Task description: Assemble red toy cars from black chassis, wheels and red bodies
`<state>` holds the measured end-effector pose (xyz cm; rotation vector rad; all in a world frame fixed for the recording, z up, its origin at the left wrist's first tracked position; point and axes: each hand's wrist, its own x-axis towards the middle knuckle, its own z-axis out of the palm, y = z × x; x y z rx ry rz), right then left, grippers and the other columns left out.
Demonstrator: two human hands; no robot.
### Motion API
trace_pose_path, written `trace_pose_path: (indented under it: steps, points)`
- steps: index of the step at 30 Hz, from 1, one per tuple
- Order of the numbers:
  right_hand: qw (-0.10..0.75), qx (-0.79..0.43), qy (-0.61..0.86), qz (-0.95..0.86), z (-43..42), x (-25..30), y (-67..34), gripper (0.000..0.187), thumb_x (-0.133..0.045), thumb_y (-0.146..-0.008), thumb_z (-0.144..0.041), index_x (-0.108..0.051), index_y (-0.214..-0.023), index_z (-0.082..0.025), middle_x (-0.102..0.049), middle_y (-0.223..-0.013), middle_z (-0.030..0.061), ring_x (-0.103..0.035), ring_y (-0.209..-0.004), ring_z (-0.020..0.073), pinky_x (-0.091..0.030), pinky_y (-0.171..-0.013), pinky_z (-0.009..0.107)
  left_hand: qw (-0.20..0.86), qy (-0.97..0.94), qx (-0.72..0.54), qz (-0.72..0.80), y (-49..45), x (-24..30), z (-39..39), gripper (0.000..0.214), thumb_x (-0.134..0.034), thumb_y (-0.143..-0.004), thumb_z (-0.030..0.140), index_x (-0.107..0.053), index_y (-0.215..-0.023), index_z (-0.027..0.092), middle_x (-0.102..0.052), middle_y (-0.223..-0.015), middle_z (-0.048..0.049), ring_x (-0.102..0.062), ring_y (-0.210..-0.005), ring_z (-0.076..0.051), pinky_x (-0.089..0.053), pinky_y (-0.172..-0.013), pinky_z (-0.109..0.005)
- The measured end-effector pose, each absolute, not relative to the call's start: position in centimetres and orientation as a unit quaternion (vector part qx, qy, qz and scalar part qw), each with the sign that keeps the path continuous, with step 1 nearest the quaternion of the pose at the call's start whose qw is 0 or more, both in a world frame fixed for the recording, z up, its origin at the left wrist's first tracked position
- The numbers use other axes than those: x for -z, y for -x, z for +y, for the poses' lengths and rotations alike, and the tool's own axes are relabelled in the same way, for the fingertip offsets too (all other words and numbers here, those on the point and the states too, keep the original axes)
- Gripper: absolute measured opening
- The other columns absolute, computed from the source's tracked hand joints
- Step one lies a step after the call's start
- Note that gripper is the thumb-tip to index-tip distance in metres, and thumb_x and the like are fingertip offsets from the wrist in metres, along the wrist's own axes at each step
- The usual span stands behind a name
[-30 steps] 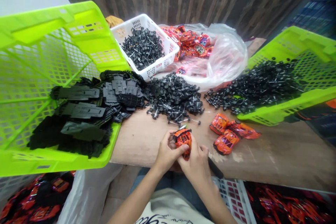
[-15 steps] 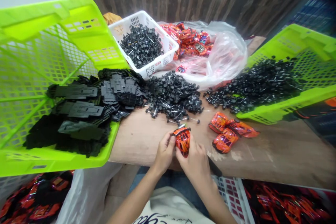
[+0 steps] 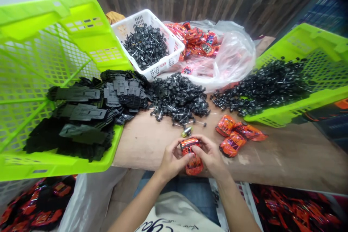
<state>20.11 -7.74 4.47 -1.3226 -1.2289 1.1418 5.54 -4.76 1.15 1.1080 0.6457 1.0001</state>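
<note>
Left hand (image 3: 172,161) and right hand (image 3: 213,156) clamp the orange car (image 3: 194,168), fingers (image 3: 201,153) hiding its sides; beyond it, an indistinct silvery piece (image 3: 187,132).

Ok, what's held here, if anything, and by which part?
A shiny orange plastic toy car, held by its sides between the left grip and right grip, thumbs on top.
</note>
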Motion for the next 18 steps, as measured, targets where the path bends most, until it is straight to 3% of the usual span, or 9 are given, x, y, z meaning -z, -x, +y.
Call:
trace_pose_path:
  steps: [2, 5, 9, 12, 14, 18]
  points:
    - [0.497, -0.467, 0.530, -0.504, -7.4, -4.7, -19.9, 0.024, -0.061, -0.081, -0.032, -0.059, -0.101, -0.019, -0.066, -0.093, 0.0039, -0.063, -0.085, 0.0166, -0.050, -0.077, 0.027, 0.673, -0.508, -0.456, 0.283, -5.6, -1.2, -5.2, 0.036, -0.071, -0.072, 0.024, -0.059, -0.106, 0.017, -0.065, -0.099, -0.0053, -0.063, -0.089, -0.018, -0.051, -0.078, -0.026]
    - [0.492, -0.463, 0.526, -0.517, -7.3, -4.9, -19.5, 0.028, -0.059, -0.083, -0.031, -0.055, -0.109, -0.019, -0.065, -0.100, 0.0047, -0.062, -0.089, 0.0169, -0.049, -0.079, 0.028, 0.661, -0.494, -0.483, 0.295, -5.2, -1.3, -5.1, 0.036, -0.071, -0.073, 0.025, -0.059, -0.106, 0.016, -0.066, -0.099, -0.0060, -0.063, -0.089, -0.019, -0.050, -0.079, -0.027]
    - [0.389, -0.390, 0.586, -0.594, -7.4, -4.7, -19.0, 0.035, -0.060, -0.082, -0.026, -0.051, -0.116, -0.021, -0.062, -0.106, 0.0055, -0.059, -0.089, 0.0182, -0.049, -0.081, 0.033, 0.613, -0.472, -0.520, 0.361, -3.3, -1.0, -3.5, 0.039, -0.067, -0.075, 0.031, -0.057, -0.109, 0.016, -0.067, -0.102, -0.0077, -0.063, -0.092, -0.021, -0.049, -0.083, -0.031]
    - [0.320, -0.247, 0.604, -0.686, -7.3, -4.2, -18.1, 0.021, -0.052, -0.085, -0.018, -0.057, -0.106, -0.019, -0.062, -0.103, 0.0075, -0.056, -0.094, 0.0220, -0.045, -0.085, 0.039, 0.580, -0.530, -0.451, 0.424, -1.7, -0.5, -2.1, 0.039, -0.069, -0.072, 0.034, -0.060, -0.106, 0.015, -0.068, -0.103, -0.0086, -0.063, -0.095, -0.022, -0.048, -0.086, -0.032]
    - [0.301, -0.181, 0.595, -0.723, -7.2, -3.6, -17.4, 0.024, -0.046, -0.087, -0.014, -0.057, -0.107, -0.019, -0.061, -0.105, 0.0094, -0.053, -0.100, 0.0245, -0.043, -0.088, 0.042, 0.554, -0.560, -0.407, 0.462, -1.2, -0.1, -1.7, 0.037, -0.069, -0.072, 0.035, -0.062, -0.102, 0.015, -0.068, -0.099, -0.0080, -0.063, -0.091, -0.022, -0.048, -0.085, -0.033]
    - [0.303, -0.167, 0.604, -0.718, -7.1, -2.2, -16.8, 0.023, -0.051, -0.086, -0.019, -0.055, -0.109, -0.018, -0.061, -0.105, 0.0095, -0.054, -0.099, 0.0243, -0.044, -0.087, 0.041, 0.521, -0.573, -0.379, 0.507, -0.9, 0.3, -1.8, 0.035, -0.068, -0.073, 0.035, -0.063, -0.102, 0.017, -0.068, -0.097, -0.0063, -0.063, -0.089, -0.020, -0.047, -0.082, -0.031]
